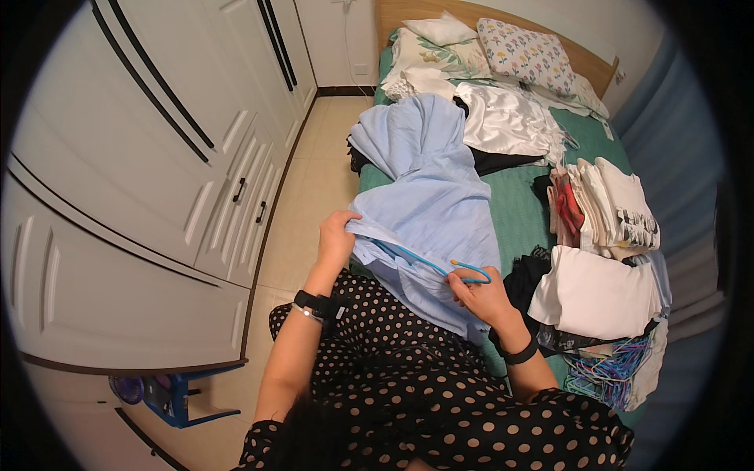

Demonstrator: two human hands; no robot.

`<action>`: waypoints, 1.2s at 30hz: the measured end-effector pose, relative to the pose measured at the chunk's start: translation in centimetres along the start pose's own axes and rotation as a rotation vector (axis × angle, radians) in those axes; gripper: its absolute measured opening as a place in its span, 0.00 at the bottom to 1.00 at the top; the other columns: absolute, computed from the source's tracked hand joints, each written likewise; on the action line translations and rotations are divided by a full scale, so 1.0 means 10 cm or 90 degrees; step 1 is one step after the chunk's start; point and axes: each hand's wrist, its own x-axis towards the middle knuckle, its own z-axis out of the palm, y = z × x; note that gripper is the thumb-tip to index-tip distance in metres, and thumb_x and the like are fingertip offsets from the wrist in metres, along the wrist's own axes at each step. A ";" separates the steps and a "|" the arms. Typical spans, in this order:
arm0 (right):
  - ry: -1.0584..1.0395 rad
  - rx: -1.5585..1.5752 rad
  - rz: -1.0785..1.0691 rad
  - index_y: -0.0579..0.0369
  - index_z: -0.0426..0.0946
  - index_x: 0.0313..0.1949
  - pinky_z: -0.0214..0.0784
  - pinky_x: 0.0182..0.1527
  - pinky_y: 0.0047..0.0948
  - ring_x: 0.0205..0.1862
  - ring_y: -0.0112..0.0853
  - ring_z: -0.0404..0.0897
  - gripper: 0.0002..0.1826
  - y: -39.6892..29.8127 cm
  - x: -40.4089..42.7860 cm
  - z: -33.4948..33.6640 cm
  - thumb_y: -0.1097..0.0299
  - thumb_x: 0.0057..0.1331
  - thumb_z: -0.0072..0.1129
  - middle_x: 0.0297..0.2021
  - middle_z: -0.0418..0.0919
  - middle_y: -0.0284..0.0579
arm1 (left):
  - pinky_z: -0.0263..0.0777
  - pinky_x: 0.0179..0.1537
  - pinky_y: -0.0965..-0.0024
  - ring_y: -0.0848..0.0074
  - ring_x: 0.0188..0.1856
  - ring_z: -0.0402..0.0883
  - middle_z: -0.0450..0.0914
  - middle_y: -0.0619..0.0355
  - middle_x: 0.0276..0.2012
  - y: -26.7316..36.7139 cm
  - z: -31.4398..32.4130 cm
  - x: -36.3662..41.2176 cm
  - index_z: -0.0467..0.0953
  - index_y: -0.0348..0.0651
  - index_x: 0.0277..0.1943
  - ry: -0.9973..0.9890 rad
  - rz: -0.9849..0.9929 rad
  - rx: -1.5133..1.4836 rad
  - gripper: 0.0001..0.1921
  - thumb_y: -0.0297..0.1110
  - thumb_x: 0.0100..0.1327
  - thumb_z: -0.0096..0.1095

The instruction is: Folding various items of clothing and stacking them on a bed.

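A light blue garment point(436, 182) lies spread over the near side of the bed, with its near edge lifted off the green bedding. My left hand point(338, 236) pinches that edge at its left end. In my right hand point(478, 291) is a blue clothes hanger point(421, 258), held near its orange-tipped hook, which points up and to the left. Part of the hanger runs along the garment's opening towards my left hand; its far part is hidden by the cloth.
Folded clothes point(607, 206), a folded white garment point(601, 292) and a heap of coloured hangers point(609, 368) lie on the bed at right. A white satin garment point(506, 120) and pillows point(527, 56) are farther back. A white wardrobe point(135, 235) and blue stool point(177, 400) stand at left.
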 end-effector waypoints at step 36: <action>-0.051 -0.119 -0.112 0.55 0.77 0.24 0.65 0.24 0.39 0.21 0.47 0.74 0.09 -0.07 -0.13 -0.22 0.66 0.58 0.55 0.18 0.74 0.50 | 0.74 0.34 0.60 0.54 0.32 0.80 0.80 0.47 0.26 0.17 0.00 0.11 0.80 0.40 0.24 -0.160 -0.044 0.163 0.07 0.19 0.46 0.54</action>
